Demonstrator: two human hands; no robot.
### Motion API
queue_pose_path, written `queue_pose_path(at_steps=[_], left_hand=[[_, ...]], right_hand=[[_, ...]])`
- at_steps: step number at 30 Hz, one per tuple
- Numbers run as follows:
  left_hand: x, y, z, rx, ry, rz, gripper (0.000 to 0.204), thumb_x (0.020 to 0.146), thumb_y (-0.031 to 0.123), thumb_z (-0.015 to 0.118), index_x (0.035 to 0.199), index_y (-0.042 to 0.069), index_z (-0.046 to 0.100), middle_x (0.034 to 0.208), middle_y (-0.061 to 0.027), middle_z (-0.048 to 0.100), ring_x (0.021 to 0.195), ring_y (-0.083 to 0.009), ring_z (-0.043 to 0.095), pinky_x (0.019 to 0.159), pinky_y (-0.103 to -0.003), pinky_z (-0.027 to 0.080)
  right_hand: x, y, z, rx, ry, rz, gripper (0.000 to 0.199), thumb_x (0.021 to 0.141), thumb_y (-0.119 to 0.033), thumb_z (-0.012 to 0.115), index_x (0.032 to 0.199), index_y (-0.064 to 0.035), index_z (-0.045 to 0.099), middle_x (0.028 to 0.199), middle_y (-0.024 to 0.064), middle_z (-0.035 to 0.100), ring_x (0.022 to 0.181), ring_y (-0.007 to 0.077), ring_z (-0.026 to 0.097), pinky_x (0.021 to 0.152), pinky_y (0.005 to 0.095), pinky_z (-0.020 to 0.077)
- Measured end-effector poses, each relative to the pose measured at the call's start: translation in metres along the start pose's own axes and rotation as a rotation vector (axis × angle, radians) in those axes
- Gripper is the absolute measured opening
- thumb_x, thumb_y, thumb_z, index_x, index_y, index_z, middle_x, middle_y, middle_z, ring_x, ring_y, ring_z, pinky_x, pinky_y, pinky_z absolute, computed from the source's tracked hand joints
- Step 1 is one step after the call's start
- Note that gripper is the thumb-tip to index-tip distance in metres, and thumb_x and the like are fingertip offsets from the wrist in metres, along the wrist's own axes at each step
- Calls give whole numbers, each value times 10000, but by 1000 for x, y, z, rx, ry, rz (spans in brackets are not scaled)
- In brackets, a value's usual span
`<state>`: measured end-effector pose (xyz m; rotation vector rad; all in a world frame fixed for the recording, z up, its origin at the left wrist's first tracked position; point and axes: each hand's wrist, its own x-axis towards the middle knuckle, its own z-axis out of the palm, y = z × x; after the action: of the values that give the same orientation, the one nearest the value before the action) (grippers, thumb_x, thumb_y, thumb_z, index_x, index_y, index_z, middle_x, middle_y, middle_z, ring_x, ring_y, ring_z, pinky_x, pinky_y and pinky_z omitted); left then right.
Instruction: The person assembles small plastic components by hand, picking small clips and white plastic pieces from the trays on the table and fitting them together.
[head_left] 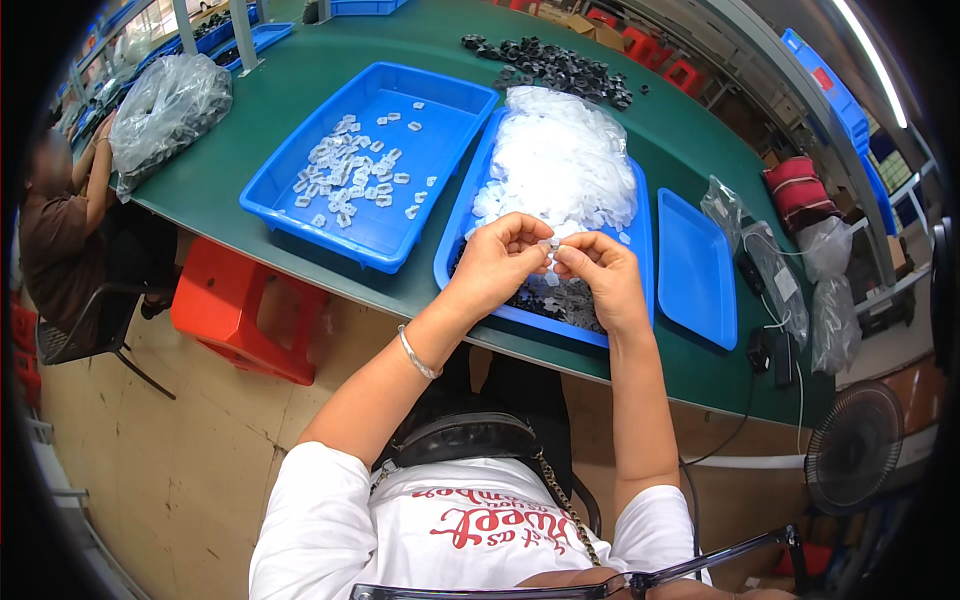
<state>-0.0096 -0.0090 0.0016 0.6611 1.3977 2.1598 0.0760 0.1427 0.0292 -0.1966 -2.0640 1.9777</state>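
My left hand and my right hand meet over the near part of a blue tray. Between the fingertips of both is a small whitish plastic piece, pinched from either side; its exact shape is too small to tell. Behind my hands, a big heap of white plastic pieces fills the far part of this tray. Dark and greyish small parts lie in its near end, partly hidden by my hands. To the left, another blue tray holds many small translucent plastic pieces.
A shallow blue tray sits on the right of the green table. Black parts are piled at the back. Bags, cables and a fan are at right. A red stool and a seated person are at left.
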Motion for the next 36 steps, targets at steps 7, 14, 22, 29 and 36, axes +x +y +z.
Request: queue_pose_path(at_steps=[7, 14, 22, 29, 36], left_hand=[[-2, 0, 2, 50, 1, 46, 193, 894, 21, 594, 1071, -54, 609, 973, -93, 652, 849, -125, 650, 746, -248, 562], [-3, 4, 2, 74, -30, 4, 273, 916, 27, 594, 1175, -58, 592, 972, -109, 675, 856, -128, 668, 745, -238, 559], [-2, 4, 1, 59, -41, -19, 290, 917, 29, 599, 1189, -69, 584, 967, -116, 685, 846, -126, 669, 740, -227, 556], [0, 4, 0, 2, -17, -40, 287, 918, 5, 578, 1192, -81, 576, 987, -127, 671, 855, -136, 671, 754, -229, 557], [0, 2, 1, 13, -9, -34, 274, 916, -1, 571, 1175, -90, 578, 1003, -140, 664, 852, -145, 677, 753, -237, 563]], right_hand=[[1, -1, -3, 50, -7, 148, 151, 901, -134, 656, 948, 9, 643, 832, 79, 688, 720, 115, 644, 687, 233, 522], [2, 6, -5, 9, -5, 63, 157, 893, -122, 670, 953, 21, 648, 829, 89, 695, 720, 112, 645, 685, 223, 519], [-2, 2, 7, -67, 59, -31, 119, 893, -79, 665, 924, 36, 664, 808, 81, 695, 738, 104, 649, 693, 220, 525], [-3, 0, 4, -66, 49, -51, 135, 904, -78, 646, 968, 38, 670, 824, 86, 695, 739, 108, 651, 692, 227, 524], [-3, 1, 4, -92, 47, -40, 138, 903, -72, 634, 981, 38, 660, 853, 94, 690, 745, 122, 646, 694, 243, 521]])
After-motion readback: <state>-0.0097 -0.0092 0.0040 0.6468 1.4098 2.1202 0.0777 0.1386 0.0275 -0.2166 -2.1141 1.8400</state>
